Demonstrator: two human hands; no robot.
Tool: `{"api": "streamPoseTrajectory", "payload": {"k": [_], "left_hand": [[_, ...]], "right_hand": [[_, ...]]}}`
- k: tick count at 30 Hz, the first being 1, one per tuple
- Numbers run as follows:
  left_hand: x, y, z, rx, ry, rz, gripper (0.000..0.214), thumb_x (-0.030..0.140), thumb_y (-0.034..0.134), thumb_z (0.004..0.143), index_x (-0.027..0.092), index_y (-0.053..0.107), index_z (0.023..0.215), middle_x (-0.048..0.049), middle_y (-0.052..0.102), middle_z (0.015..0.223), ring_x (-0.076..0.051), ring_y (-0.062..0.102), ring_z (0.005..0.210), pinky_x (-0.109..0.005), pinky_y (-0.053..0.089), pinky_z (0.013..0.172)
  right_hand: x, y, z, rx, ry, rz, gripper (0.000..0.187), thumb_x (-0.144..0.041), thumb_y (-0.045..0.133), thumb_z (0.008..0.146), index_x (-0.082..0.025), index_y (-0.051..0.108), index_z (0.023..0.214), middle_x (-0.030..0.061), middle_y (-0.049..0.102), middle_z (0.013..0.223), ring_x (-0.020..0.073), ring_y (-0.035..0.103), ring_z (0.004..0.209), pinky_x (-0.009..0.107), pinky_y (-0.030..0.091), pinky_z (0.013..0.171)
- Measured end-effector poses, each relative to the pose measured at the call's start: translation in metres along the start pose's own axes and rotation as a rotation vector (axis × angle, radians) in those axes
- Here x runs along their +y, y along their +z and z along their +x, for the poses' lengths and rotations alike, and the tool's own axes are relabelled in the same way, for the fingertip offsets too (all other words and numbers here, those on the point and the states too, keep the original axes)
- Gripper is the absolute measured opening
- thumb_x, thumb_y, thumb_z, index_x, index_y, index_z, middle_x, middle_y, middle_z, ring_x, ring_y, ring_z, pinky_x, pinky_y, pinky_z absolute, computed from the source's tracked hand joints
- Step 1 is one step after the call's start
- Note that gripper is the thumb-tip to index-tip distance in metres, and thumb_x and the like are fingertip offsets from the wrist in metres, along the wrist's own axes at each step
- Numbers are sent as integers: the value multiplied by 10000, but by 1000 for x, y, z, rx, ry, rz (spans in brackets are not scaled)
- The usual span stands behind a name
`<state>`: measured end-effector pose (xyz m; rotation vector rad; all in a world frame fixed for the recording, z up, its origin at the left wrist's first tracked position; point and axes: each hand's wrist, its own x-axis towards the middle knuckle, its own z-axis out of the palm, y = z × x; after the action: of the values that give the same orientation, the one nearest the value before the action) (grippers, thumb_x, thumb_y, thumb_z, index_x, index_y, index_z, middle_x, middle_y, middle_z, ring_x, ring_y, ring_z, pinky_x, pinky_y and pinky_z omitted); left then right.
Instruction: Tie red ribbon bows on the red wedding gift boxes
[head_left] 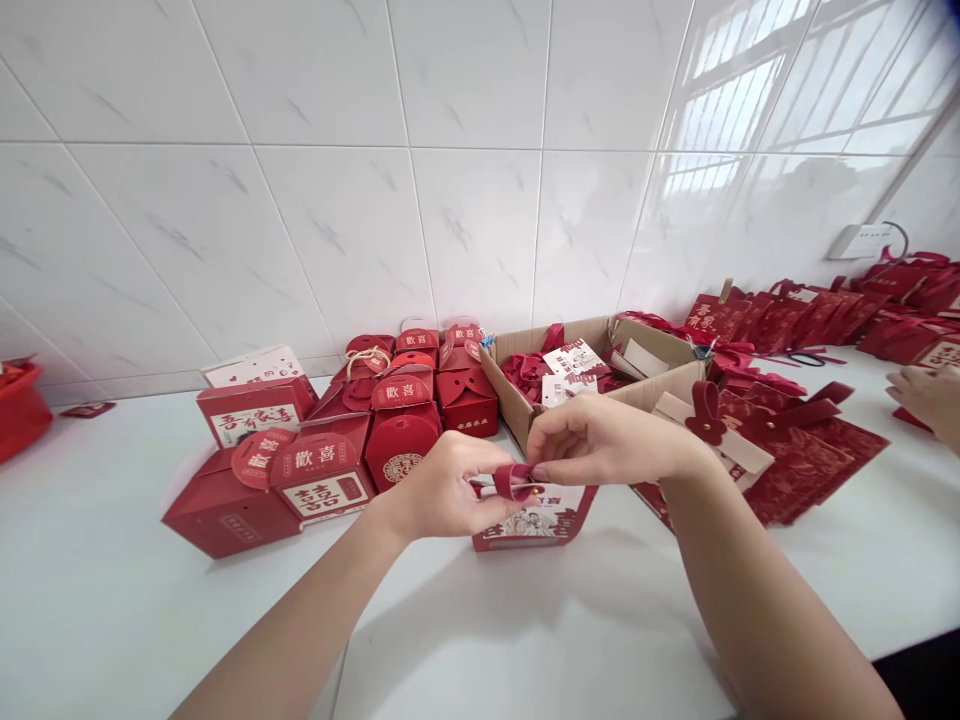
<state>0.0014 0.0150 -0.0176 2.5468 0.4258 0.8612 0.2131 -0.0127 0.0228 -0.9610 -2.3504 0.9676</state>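
A small red and white gift box with a printed picture of figures stands upright on the white table in front of me. At its top, a dark red strap forms a loop with a small gold stud. My left hand is closed, thumb and fingers pinching the strap from the left. From the right, my right hand is also closed, its fingertips pressed on the strap's other end. The fingers partly cover the box's top edge.
Several red gift boxes stand to the left. A cardboard box with ribbons and cards sits behind my hands. Red bags lie to the right. A red basket is far left. Another person's hand shows at right.
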Motion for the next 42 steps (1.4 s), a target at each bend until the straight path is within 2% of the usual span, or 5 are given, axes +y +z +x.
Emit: {"api": "streamPoseTrajectory", "payload": {"k": [7, 15, 23, 32, 42], "left_hand": [[9, 3, 5, 39, -311, -125, 166, 300, 716, 730, 150, 643, 727, 1, 628, 643, -102, 519, 562, -193, 400, 501], [0, 13, 9, 194, -534, -420, 192, 253, 756, 696, 167, 631, 815, -10, 674, 804, -154, 620, 735, -258, 504, 687], [-12, 24, 6, 208, -265, -493, 133, 167, 724, 734, 160, 619, 815, -10, 608, 803, -124, 568, 746, -229, 471, 677], [-18, 31, 1, 218, -103, -463, 189, 71, 728, 690, 164, 591, 780, -19, 568, 776, -138, 545, 737, -252, 450, 675], [-14, 30, 4, 192, -11, -435, 199, 39, 690, 700, 160, 566, 798, -19, 538, 759, -121, 519, 683, -230, 442, 607]], "right_hand": [[-8, -1, -4, 48, 7, -220, 86, -160, 519, 821, -171, 534, 737, -64, 467, 553, 49, 373, 486, 178, 277, 426], [-8, 0, -2, 185, 139, -194, 169, -187, 482, 847, -197, 393, 703, -80, 392, 515, 65, 327, 472, 197, 241, 420], [-3, 1, -4, 234, 181, -114, 126, -230, 497, 843, -191, 541, 731, -34, 549, 578, 84, 453, 493, 212, 337, 452], [14, 45, -26, 660, 221, 181, 133, -284, 635, 781, -196, 734, 765, 17, 711, 745, 148, 627, 673, 226, 474, 574], [28, 65, -24, 626, 210, 573, 166, -314, 668, 759, -162, 736, 761, 31, 711, 725, 127, 582, 627, 218, 451, 567]]}}
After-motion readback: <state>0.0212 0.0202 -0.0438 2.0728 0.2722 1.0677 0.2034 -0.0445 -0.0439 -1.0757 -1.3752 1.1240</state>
